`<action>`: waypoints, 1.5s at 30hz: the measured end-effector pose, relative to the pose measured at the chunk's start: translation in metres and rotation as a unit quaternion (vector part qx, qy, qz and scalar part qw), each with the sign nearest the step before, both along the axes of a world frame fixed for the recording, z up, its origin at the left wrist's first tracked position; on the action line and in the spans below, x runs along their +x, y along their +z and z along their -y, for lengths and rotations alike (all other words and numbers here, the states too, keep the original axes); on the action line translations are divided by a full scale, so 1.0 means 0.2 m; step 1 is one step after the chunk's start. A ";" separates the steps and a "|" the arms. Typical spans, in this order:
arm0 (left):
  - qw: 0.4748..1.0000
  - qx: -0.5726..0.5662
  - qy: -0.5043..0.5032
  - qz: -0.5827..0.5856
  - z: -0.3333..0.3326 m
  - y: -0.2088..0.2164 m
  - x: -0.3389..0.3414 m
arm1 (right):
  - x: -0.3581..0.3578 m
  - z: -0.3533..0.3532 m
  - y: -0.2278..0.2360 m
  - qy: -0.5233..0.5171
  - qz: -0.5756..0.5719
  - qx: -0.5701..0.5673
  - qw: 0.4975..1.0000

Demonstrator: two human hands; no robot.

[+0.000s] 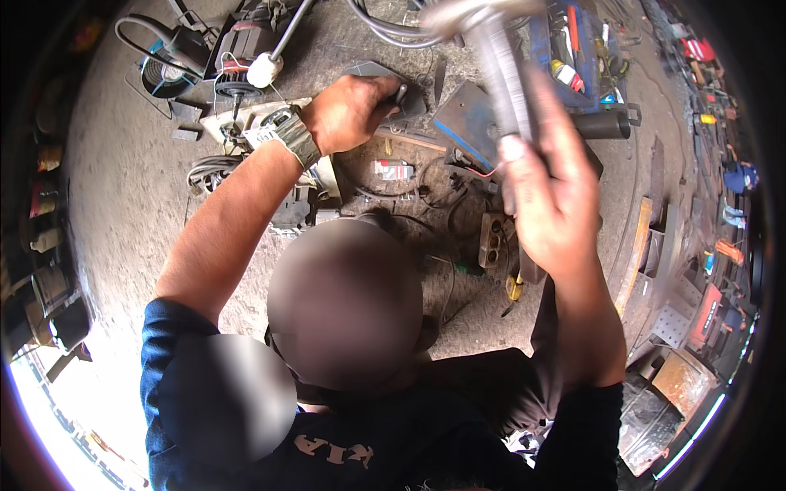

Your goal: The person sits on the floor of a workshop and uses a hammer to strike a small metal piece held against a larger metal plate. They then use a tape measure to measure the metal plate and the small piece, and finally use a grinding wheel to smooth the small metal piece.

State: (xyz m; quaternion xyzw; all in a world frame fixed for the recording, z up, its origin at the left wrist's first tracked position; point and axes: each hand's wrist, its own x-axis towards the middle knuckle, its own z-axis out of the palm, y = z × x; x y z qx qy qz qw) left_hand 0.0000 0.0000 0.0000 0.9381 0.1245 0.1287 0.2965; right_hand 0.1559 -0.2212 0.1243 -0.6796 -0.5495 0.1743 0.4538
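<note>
My left hand (348, 114), a watch on its wrist, is closed at the far middle of the floor. Its thumb and fingers pinch a short grey metal piece (401, 92), mostly hidden by the fingers, over a dark metal plate (417, 102). To the right, my right hand (553, 188) grips a hammer (502, 78) by its handle. The hammer is raised, and its head is smeared by motion at the top edge. Behind that hand lies a grey plate with a blue edge (468, 114). A small white and red box (393, 169) lies nearer me than the left hand.
A blue tool crate (565, 49) stands at the far right, with a dark tube (602, 124) before it. A red motor-like machine (246, 41) and a round teal machine (164, 72) stand far left. Cables and a yellow-handled tool (514, 286) lie on the floor.
</note>
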 end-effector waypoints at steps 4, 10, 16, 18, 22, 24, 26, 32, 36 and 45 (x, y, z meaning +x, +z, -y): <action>1.000 0.009 -0.005 -0.030 0.00 0.00 0.01 | -0.05 0.00 -0.20 -0.018 0.124 -0.030 0.992; 0.999 -0.021 0.029 0.005 0.02 0.00 -0.04 | -0.03 0.17 -0.13 -0.021 -0.030 -0.047 0.998; 0.983 -0.121 0.131 0.033 0.10 0.12 -0.13 | -0.13 0.71 -0.34 -0.053 -0.158 -0.128 0.978; 0.960 -0.208 0.169 0.080 0.22 0.16 -0.25 | -0.20 0.90 -0.45 -0.089 -0.253 -0.219 0.938; 0.884 -0.406 0.209 0.096 0.50 -0.06 -0.52 | -0.35 1.15 -0.78 -0.208 -0.490 -0.316 0.785; 0.836 -0.474 0.253 0.114 0.60 -0.23 -0.58 | -0.39 1.17 -0.90 -0.244 -0.511 -0.333 0.754; 0.768 -0.567 0.267 0.134 0.66 -0.33 -0.57 | -0.40 1.25 -1.07 -0.271 -0.540 -0.358 0.712; 0.777 -0.564 0.266 0.090 0.64 -0.48 -0.47 | -0.38 1.36 -1.24 -0.243 -0.499 -0.455 0.697; 0.569 -0.720 0.293 0.269 0.60 -0.46 -0.34 | -0.39 1.33 -1.25 -0.273 -0.504 -0.488 0.658; 0.548 -0.699 0.339 0.310 0.54 -0.43 -0.32 | -0.42 1.17 -1.16 -0.245 -0.443 -0.516 0.691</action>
